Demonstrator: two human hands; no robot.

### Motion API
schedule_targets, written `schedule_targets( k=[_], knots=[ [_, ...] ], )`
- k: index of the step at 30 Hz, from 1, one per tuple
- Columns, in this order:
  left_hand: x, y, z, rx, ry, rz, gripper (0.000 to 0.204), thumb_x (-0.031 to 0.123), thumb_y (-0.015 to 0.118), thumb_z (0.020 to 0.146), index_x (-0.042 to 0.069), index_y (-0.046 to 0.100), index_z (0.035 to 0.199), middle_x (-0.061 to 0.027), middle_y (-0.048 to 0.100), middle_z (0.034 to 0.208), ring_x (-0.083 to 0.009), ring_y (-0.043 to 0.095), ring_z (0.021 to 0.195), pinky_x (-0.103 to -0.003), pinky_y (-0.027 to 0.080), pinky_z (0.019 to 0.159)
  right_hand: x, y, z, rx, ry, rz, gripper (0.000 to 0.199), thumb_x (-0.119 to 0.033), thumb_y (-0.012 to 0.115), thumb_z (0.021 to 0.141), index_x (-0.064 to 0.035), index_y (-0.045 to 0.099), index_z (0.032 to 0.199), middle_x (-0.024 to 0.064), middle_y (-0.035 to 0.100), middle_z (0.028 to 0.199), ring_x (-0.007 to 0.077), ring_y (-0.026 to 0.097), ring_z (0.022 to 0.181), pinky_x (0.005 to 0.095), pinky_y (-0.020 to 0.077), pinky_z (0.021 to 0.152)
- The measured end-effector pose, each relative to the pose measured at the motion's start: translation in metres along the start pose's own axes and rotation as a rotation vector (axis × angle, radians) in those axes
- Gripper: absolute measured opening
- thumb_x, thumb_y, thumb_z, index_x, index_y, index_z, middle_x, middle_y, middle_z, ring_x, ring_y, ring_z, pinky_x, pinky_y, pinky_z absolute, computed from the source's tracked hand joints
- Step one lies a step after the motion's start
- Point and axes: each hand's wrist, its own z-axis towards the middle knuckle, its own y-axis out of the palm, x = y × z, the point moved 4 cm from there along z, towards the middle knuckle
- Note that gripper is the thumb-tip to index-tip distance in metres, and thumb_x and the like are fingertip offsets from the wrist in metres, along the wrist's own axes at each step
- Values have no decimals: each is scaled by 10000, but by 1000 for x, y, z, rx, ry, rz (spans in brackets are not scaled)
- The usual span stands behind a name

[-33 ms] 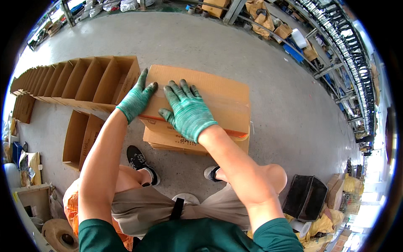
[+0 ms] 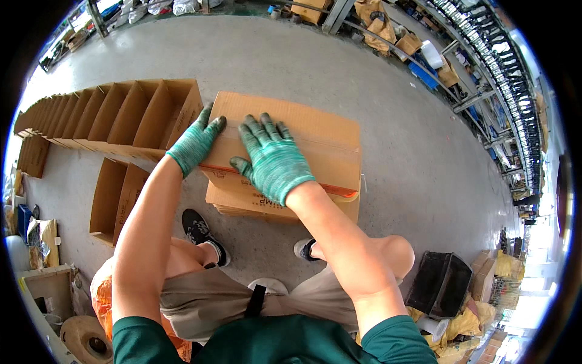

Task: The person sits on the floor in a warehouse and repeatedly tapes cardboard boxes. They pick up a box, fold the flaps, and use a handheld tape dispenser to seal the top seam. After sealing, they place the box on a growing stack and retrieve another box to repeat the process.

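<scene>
A closed brown cardboard box [image 2: 327, 142] lies in front of me on a stack of flat cardboard [image 2: 242, 200]. My left hand [image 2: 195, 144], in a green knit glove with dark fingertips, rests along the box's left edge, its thumb on top and the other fingers stretched forward. Flat on the box top lies my right hand [image 2: 276, 161], gloved the same way, with its fingers spread. Neither hand grips anything. An orange-red strip [image 2: 330, 189] runs along the box's near edge.
To the left stands a row of open cardboard boxes [image 2: 130, 148], with another open box [image 2: 109, 200] nearer me. A black bin [image 2: 439, 285] sits at lower right by yellow sacks. Metal racking [image 2: 476, 100] with cartons lines the right side. A straw hat [image 2: 85, 340] is at lower left.
</scene>
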Motion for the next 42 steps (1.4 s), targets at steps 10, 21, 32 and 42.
schedule_targets(
  k=[10,21,32,42],
  knots=[
    [-11,4,6,22,-92,78,593,507,392,1074,20,582,1355,-104,660,1235,-187,580,1107,-350,424,1047,113,-41,-119,85,711,252,596,-334,492,1049,-15,352,1533,239,353,1581,360,476,1384,419,394,1143],
    [36,-35,-20,334,-117,-473,831,736,410,968,31,549,1385,-131,642,1263,-272,598,1177,-428,446,1050,131,-66,-130,334,288,1066,661,14,484,984,-36,224,1590,100,387,1567,202,386,1424,352,271,1202],
    [63,-154,-130,175,-171,-474,630,524,666,929,36,594,1321,-130,672,1246,-229,671,1098,-387,579,932,117,-54,-92,362,161,1489,544,-136,575,996,-62,413,1510,88,485,1481,237,489,1345,384,440,1089],
    [-146,-235,-275,430,-373,-520,433,197,664,926,11,581,1308,-132,684,1194,-258,690,1032,-418,569,930,67,-59,-65,230,182,1412,476,-264,530,1066,-75,452,1495,113,530,1478,249,494,1374,409,413,1139]
  ],
)
